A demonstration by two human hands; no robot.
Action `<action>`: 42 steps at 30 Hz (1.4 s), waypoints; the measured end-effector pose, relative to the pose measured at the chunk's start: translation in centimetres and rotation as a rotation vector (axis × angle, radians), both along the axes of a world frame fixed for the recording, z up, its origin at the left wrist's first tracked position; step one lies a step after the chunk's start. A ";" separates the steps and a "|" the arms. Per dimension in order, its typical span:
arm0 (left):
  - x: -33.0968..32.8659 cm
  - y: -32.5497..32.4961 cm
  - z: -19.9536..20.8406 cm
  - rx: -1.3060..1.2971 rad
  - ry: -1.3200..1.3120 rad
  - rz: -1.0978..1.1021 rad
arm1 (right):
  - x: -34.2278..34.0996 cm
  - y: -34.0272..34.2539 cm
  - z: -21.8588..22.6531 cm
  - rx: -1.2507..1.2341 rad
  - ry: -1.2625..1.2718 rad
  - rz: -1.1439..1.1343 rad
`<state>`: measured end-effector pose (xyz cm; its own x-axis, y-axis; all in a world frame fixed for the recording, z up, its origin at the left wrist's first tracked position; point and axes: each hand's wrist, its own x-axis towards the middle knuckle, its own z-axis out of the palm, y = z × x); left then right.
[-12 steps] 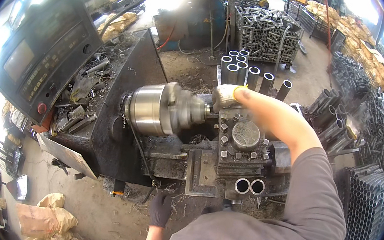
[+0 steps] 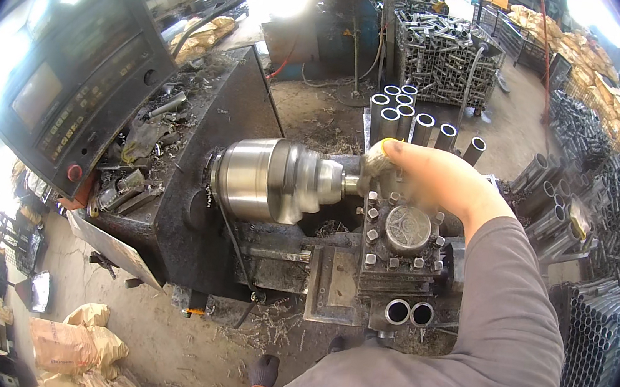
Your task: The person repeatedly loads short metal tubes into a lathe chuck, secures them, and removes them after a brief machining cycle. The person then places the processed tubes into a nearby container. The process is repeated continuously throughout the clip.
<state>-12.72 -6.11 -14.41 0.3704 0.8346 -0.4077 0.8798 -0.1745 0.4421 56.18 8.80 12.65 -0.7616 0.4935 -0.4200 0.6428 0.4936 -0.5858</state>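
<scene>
My right hand [image 2: 379, 160], in a pale glove with a yellow cuff, is closed about the free end of a shiny metal tube [image 2: 352, 185]. Its fingertips are partly hidden behind the wrist. The tube's other end meets the stepped front of the lathe chuck [image 2: 250, 178], whose jaws are smeared by motion. Just nearer to me than this hand is the square tool post [image 2: 407, 229] with bolts around its round cap. Low in front of my body, my left hand [image 2: 264, 371] in a dark glove is curled like a fist, with nothing visible in it.
Several upright tubes [image 2: 424, 128] stand behind the tool post, and more lean at the right [image 2: 547, 215]. Two tube ends [image 2: 410, 312] face up before the tool post. A control panel [image 2: 67, 94] rises at left. Stacked tubes [image 2: 594, 337] lie far right; a wire bin [image 2: 450, 64] stands behind.
The whole view has shifted slightly to the right. My left hand has drawn back toward my body and its fingers look more curled. My right hand stays by the tube's end.
</scene>
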 end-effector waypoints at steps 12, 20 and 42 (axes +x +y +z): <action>7.6 2.4 13.7 -0.072 -0.190 0.062 | 5.9 -17.1 -6.0 0.308 -0.532 -1.085; 23.7 1.8 26.6 -0.020 -0.493 -0.677 | 1.6 -24.9 2.8 0.768 -0.308 -1.321; 31.5 7.2 40.5 -0.831 -0.760 -0.551 | -17.8 -20.3 20.1 1.111 -0.323 -0.544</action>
<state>18.82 1.08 26.07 0.9599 0.0876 -0.2662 0.2531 0.1370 0.9577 38.34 -11.52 32.70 -0.2931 0.9113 0.2892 0.9505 0.2452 0.1908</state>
